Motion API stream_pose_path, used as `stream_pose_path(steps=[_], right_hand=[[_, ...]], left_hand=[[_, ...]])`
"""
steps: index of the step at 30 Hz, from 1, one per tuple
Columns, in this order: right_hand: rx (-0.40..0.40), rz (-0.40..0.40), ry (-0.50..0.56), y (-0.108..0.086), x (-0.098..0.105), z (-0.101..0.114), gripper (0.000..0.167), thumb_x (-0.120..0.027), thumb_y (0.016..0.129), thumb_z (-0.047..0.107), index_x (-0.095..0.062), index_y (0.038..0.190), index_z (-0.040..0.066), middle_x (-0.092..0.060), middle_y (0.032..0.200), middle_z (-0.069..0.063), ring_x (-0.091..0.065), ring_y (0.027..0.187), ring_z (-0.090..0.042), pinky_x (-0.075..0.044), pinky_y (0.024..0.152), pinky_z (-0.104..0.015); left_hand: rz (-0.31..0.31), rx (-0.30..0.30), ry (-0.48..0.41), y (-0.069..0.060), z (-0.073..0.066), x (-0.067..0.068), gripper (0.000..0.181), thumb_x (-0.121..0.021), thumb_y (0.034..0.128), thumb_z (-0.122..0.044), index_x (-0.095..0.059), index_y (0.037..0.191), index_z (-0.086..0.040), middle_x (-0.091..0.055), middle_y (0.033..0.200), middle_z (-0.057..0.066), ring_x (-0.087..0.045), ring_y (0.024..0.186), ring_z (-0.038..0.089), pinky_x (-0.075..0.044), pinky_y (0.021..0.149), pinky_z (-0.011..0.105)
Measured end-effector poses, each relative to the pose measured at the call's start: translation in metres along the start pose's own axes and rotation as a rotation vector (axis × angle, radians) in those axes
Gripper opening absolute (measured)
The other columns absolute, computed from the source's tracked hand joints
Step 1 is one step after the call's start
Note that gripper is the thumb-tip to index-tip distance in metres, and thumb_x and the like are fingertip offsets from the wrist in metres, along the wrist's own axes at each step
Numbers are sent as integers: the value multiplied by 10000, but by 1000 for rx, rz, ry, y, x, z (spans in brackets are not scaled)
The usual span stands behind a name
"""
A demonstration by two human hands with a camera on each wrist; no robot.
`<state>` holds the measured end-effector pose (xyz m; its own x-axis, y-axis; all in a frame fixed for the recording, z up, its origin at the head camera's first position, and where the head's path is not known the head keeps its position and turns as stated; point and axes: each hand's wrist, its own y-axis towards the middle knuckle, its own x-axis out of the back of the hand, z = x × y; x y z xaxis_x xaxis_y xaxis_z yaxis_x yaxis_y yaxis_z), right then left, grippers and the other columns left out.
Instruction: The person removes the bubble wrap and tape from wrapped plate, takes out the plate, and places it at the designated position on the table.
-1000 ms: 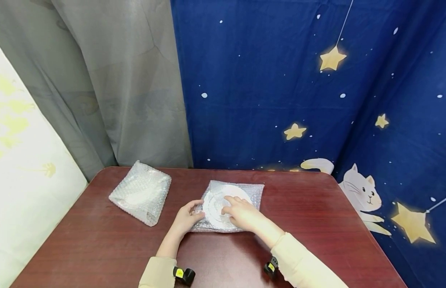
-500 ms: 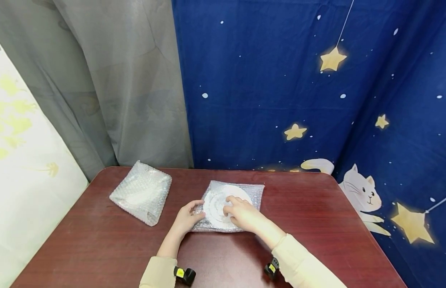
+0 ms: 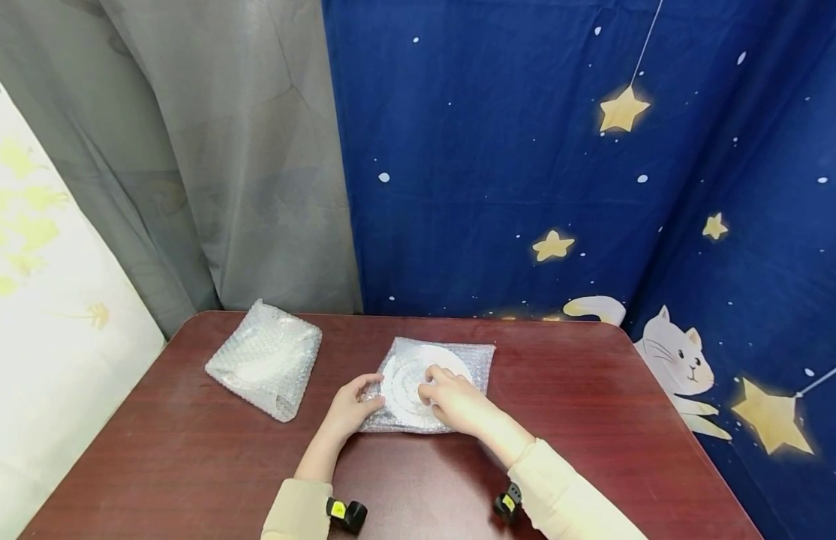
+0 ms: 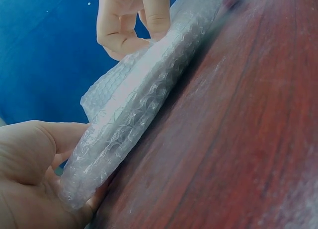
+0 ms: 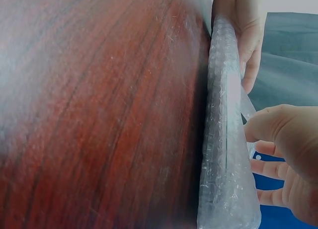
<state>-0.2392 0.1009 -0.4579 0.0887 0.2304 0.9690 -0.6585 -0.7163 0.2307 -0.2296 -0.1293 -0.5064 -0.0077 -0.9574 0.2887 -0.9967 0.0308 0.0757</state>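
Observation:
A white round plate (image 3: pixel 399 384) lies flat inside a clear bubble wrap bag (image 3: pixel 482 358) near the table's middle. At the bag's left edge my left hand (image 3: pixel 350 406) holds on, thumb above and fingers around the side; the left wrist view shows this hand (image 4: pixel 30 164) up close. My right hand (image 3: pixel 457 403) is over the plate, its thumb and fingers bent down onto the wrap. In the right wrist view, a bit of raised film shows by the thumb of that hand (image 5: pixel 293 154), seemingly pinched. Its fingertips are partly hidden in the head view.
Another bubble wrap package (image 3: pixel 266 362) with something white inside lies at the table's back left. The dark red wooden table (image 3: pixel 560 405) ends at a grey curtain (image 3: pixel 276 187) and a blue starry curtain (image 3: pixel 472 187). Black wrist cameras (image 3: pixel 347 516) sit below both sleeves.
The fingers of my right hand have curled in slightly on the wrap over the plate. My left hand keeps its place at the bag's left edge.

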Motion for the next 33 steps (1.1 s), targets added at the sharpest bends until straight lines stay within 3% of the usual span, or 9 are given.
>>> stream_pose_path(steps=[7,14,21,25,29,33], right_hand=[[-3,-9,-21,0,-2,0,268,-701,758,33,-481,737,183,-434,925,13,-475,797,-178,-373,578,-296],[-8,-21,-35,1,-3,0,290,-687,754,22,-441,738,174,-398,888,21,-447,763,-169,-338,557,-274],[7,-66,28,2,-1,-2,318,-669,734,-38,-412,740,150,-382,871,3,-429,738,-173,-345,566,-282],[-8,-66,49,1,-2,-3,292,-688,740,-19,-449,777,144,-418,917,-8,-463,792,-187,-402,631,-323],[-27,-89,81,-1,-3,-5,287,-721,724,-7,-501,844,133,-453,973,-17,-499,867,-209,-436,728,-380],[-38,-144,116,-2,-2,-8,289,-711,723,-33,-519,873,122,-468,988,-20,-505,914,-212,-442,788,-390]], left_hand=[[6,-1,15,1,1,0,370,-710,813,14,-645,1176,-2,-610,1158,157,-419,727,158,-379,666,267],[5,-14,32,1,2,-1,356,-705,821,18,-649,1171,-14,-598,1235,180,-494,1010,231,-410,870,379],[13,1,33,-1,-1,2,362,-707,834,-4,-644,1191,-19,-580,1270,179,-472,978,228,-403,839,362],[16,-5,29,-2,-1,2,358,-705,838,-10,-644,1190,-19,-570,1287,189,-481,1051,231,-406,878,384],[12,5,33,-2,-2,1,345,-704,842,-19,-652,1183,-29,-578,1272,171,-479,995,214,-400,831,342],[10,12,43,-3,-6,1,341,-696,842,-2,-647,1180,-5,-607,1132,145,-421,766,165,-362,693,275]])
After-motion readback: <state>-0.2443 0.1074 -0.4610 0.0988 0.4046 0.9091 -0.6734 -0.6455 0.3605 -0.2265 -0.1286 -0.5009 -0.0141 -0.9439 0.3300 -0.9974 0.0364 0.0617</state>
